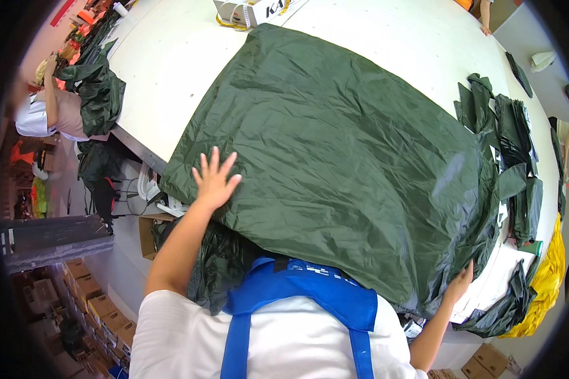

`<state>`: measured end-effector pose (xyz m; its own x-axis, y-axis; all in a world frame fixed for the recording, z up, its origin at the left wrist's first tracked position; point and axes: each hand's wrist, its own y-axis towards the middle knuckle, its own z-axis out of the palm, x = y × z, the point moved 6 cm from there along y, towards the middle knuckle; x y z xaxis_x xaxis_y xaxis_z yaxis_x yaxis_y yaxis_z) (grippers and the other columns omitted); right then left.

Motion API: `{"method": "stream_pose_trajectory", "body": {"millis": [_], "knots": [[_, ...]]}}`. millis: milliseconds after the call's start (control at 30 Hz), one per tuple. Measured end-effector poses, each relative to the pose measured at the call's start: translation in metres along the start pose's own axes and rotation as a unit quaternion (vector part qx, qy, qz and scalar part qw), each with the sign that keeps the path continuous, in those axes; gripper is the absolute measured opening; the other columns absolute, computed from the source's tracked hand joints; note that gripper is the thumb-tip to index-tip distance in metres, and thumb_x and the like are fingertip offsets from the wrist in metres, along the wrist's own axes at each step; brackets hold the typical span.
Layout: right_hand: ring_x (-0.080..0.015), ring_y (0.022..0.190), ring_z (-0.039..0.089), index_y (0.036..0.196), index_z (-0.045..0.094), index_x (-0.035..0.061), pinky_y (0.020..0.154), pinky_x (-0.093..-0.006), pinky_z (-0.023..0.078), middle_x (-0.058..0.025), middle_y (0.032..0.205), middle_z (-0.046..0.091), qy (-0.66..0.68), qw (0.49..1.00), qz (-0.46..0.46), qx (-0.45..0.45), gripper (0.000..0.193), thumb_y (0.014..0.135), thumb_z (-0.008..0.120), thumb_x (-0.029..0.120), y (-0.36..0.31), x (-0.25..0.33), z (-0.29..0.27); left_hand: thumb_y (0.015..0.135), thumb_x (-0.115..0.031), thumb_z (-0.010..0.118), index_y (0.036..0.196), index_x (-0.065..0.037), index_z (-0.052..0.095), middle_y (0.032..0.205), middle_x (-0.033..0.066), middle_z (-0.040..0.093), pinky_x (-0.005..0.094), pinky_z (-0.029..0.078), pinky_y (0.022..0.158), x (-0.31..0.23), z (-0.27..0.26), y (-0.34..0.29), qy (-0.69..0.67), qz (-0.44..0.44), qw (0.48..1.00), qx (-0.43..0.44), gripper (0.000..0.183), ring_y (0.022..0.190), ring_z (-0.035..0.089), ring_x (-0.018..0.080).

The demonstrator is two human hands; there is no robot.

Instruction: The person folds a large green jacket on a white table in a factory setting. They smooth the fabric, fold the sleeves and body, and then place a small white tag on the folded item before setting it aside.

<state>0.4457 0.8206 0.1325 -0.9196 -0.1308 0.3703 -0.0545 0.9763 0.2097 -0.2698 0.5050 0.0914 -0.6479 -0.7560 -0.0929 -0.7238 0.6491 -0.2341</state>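
Observation:
A large sheet of dark green, thin, shiny fabric [322, 139] lies spread and creased across the white table in front of me. Its near edge hangs down by my blue apron. My left hand [215, 183] rests palm down on its near left part, fingers spread. At the near right, the fabric is bunched in folds, and my right hand [459, 284] is closed on that edge. Some of the right fingers are hidden behind the folds.
Folded dark green pieces [515, 139] lie along the right, with yellow fabric [544, 284] beyond the near right edge. A box [253, 11] with a yellow tape measure stands at the far side of the white table [164, 82]. Another person handles green fabric [101, 95] at left.

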Motion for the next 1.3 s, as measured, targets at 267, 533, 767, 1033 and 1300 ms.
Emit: {"method": "stream_pose_trajectory", "body": {"millis": [267, 533, 767, 1033, 1300], "knots": [[-0.0416, 0.138, 0.019, 0.143, 0.026, 0.0449, 0.097, -0.0738, 0.021, -0.0032, 0.155, 0.019, -0.189, 0.964, 0.092, 0.161, 0.052, 0.096, 0.045, 0.033, 0.081, 0.062, 0.151, 0.087, -0.058, 0.047, 0.148, -0.038, 0.012, 0.158, 0.0067, -0.002, 0.0690, 0.005, 0.105, 0.014, 0.038, 0.059, 0.050, -0.058, 0.997, 0.016, 0.073, 0.143, -0.002, 0.0403], [-0.0316, 0.066, 0.066, 0.112, 0.065, 0.0110, 0.071, -0.0411, 0.052, -0.0141, 0.098, 0.069, 0.142, 0.973, 0.044, 0.178, 0.027, 0.090, 0.048, 0.013, 0.156, 0.117, 0.092, 0.088, -0.054, 0.048, 0.148, -0.039, 0.014, 0.158, 0.0046, 0.002, 0.0682, 0.012, 0.105, 0.064, 0.025, 0.097, 0.053, -0.082, 0.994, 0.048, 0.071, 0.142, 0.005, 0.0391], [-0.0329, 0.108, 0.060, 0.119, 0.059, -0.0029, 0.094, -0.0377, 0.043, -0.0233, 0.113, 0.062, 0.041, 0.995, 0.078, 0.038, 0.069, 0.079, 0.064, 0.054, 0.316, 0.054, 0.084, 0.092, -0.037, 0.050, 0.145, -0.025, 0.032, 0.156, 0.0098, 0.012, 0.0621, 0.008, 0.109, -0.096, 0.009, 0.089, 0.020, 0.198, 0.977, -0.083, 0.057, 0.142, 0.010, 0.0391], [-0.0399, 0.097, 0.060, 0.110, 0.059, 0.0138, 0.079, -0.0476, 0.048, -0.0177, 0.102, 0.065, -0.165, 0.986, 0.030, -0.027, 0.031, 0.091, 0.049, 0.036, 0.383, 0.118, 0.092, 0.091, -0.044, 0.048, 0.146, -0.030, 0.029, 0.156, 0.0076, 0.013, 0.0639, 0.009, 0.108, -0.131, 0.040, 0.096, 0.089, 0.137, 0.984, -0.074, 0.060, 0.141, 0.011, 0.0392], [-0.0382, 0.110, 0.055, 0.124, 0.056, 0.0058, 0.092, -0.0447, 0.043, -0.0225, 0.118, 0.059, -0.152, 0.980, 0.040, -0.119, 0.058, 0.087, 0.053, 0.051, 0.249, 0.012, 0.034, 0.091, -0.039, 0.050, 0.146, -0.025, 0.031, 0.155, 0.0131, 0.014, 0.0597, 0.009, 0.110, -0.190, 0.019, 0.074, 0.004, 0.242, 0.963, -0.118, 0.060, 0.141, 0.011, 0.0419]]}}
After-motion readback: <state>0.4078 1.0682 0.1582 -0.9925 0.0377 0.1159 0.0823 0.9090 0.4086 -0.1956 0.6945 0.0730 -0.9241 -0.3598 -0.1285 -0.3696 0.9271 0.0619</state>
